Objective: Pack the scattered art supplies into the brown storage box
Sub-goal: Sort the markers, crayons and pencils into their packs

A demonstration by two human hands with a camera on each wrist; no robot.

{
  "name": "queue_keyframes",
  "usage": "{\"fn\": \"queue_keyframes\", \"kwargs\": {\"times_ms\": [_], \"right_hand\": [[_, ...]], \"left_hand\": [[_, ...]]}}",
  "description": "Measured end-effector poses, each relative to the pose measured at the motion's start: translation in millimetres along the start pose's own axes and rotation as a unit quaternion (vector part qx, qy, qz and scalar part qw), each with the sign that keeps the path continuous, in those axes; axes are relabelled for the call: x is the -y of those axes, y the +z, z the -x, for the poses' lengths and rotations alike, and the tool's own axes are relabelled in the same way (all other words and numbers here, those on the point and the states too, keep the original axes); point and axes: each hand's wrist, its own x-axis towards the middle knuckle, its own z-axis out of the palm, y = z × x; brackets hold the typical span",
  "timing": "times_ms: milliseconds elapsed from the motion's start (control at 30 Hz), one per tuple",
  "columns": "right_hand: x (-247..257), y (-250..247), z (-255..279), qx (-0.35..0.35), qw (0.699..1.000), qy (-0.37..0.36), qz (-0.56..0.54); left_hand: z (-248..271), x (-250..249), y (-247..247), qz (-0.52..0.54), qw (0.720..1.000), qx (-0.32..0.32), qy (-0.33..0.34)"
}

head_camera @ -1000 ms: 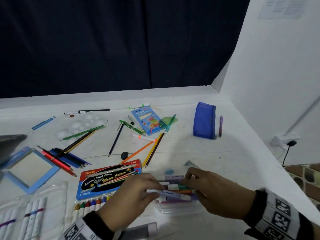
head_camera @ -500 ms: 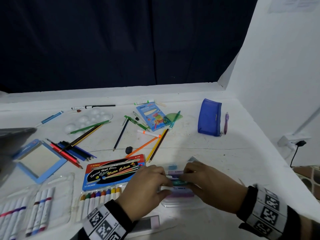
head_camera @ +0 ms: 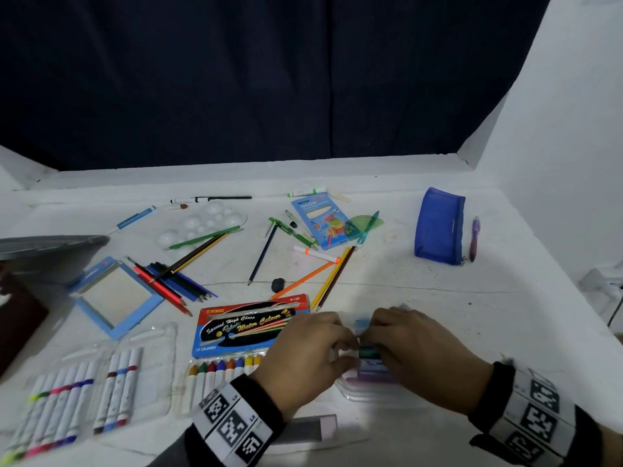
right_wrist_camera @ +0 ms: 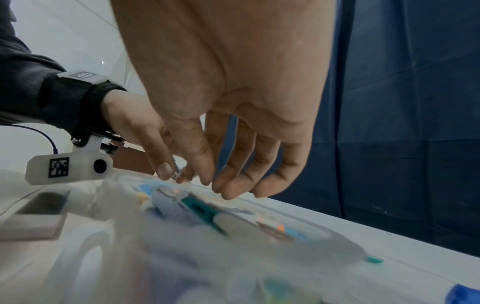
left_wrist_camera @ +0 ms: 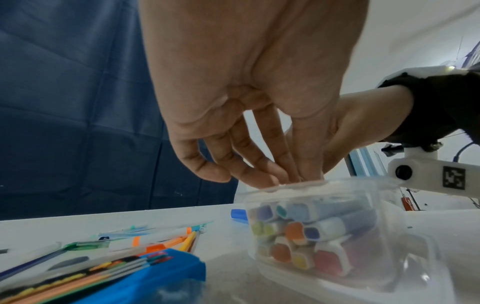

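A clear plastic marker case (head_camera: 367, 387) lies at the near edge of the table, packed with several colour-capped markers (left_wrist_camera: 298, 236). Both hands are on top of it. My left hand (head_camera: 313, 352) pinches the thin clear rim of the case (left_wrist_camera: 345, 183) between thumb and fingertips (left_wrist_camera: 262, 179). My right hand (head_camera: 414, 348) has fairly straight fingers (right_wrist_camera: 233, 185) pointing down onto the top markers, next to a teal one (right_wrist_camera: 200, 207). The brown storage box (head_camera: 17, 318) shows at the far left edge, mostly out of frame.
A red-and-blue watercolour set (head_camera: 249, 326) with paint tubes (head_camera: 222, 369) lies left of my hands. Marker packs (head_camera: 60, 409), a blue-framed board (head_camera: 114, 298), loose pencils (head_camera: 175, 281), a palette (head_camera: 199, 224) and a blue pouch (head_camera: 438, 225) lie scattered. A grey block (head_camera: 310, 429) sits by my left wrist.
A second ago my left hand held a white marker over the case. That marker now lies in the case, and both hands have drawn together on top of it.
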Motion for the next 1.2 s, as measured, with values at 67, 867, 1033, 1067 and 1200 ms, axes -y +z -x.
{"fn": "queue_keyframes", "kwargs": {"times_ms": [67, 867, 1033, 1067, 1200], "right_hand": [[5.1, -3.7, -9.1, -0.014, 1.000, 0.003, -0.017], [107.7, -13.0, -234.7, 0.104, 0.992, -0.042, -0.056], [118.7, 14.3, -292.8, 0.058, 0.997, -0.027, -0.043], [121.6, 18.7, -303.4, 0.055, 0.997, -0.028, -0.038], [126.9, 32.5, -345.2, 0.067, 0.997, -0.022, 0.006]], "left_hand": [[3.6, 7.7, -6.6, 0.012, 1.000, -0.020, 0.000], [112.6, 236.7, -135.1, -0.022, 0.979, -0.001, -0.201], [105.5, 263.9, -140.0, -0.104, 0.961, 0.077, -0.243], [104.3, 267.4, -139.5, -0.106, 0.961, 0.075, -0.244], [92.1, 282.7, -144.6, -0.060, 0.966, 0.008, -0.251]]}}
